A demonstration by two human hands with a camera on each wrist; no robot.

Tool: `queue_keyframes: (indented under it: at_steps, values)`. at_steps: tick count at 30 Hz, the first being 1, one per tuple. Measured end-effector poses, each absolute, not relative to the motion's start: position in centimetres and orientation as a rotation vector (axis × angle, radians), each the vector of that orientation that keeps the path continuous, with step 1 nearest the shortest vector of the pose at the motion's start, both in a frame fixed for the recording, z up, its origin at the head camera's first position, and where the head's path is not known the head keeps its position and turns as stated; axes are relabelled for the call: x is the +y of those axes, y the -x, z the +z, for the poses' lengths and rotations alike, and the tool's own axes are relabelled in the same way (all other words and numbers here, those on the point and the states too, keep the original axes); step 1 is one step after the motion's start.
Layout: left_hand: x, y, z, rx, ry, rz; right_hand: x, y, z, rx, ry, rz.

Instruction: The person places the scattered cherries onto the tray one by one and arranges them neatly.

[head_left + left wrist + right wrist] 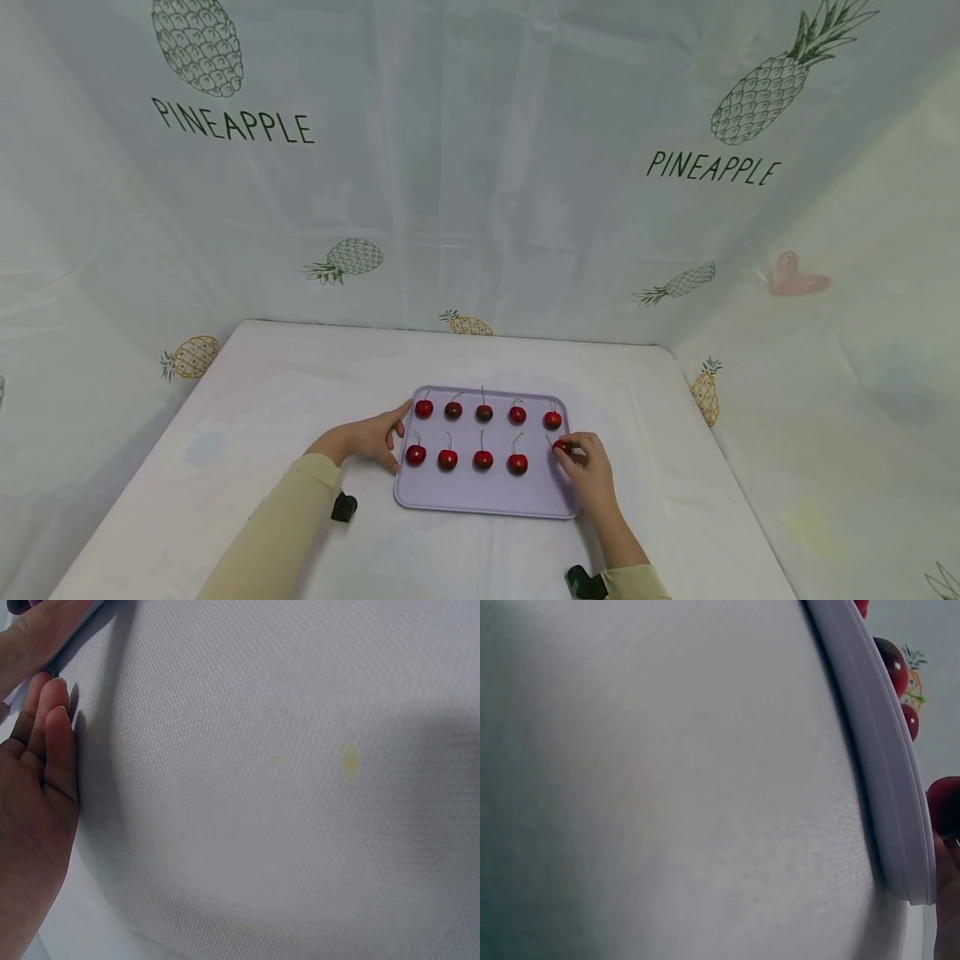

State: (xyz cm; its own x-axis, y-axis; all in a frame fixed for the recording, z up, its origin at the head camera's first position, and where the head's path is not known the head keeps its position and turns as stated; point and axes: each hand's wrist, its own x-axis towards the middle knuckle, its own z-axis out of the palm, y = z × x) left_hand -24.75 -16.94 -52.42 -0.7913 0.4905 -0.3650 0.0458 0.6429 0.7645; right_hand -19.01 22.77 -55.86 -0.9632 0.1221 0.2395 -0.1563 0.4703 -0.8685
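A lilac tray [480,497] lies on the table and carries several red cherries with stems, set in a back row [483,412] and a front row [483,459]. At the tray's left edge my left hand [367,437] rests with fingers and thumb spread against the rim. In the left wrist view, the fingers [60,742] of that hand look fairly straight. My right hand [592,475] pinches a cherry [560,447] at the right end of the front row, just inside the rim. The right wrist view shows a cherry [943,806] beside the fingers, mostly cut off by the frame.
The table [300,358] has a pale cloth over it. Curtains printed with pineapples [480,208] hang behind and on both sides. A black device [344,507] sits by the left wrist, another black device [585,583] by the right wrist.
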Motion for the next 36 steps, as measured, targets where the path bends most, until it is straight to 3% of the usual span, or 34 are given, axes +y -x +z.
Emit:
queue_keyframes:
  at_steps: [12, 36]
  values:
    - [-16.91, 24.79, -52.42, 2.306, -0.397, 1.085, 22.79, 18.85, -55.59, -2.561, -0.170, 1.347]
    - [-16.87, 24.78, -52.44, 2.310, -0.382, 1.081, 22.96, 18.51, -55.84, -2.636, -0.173, 1.205]
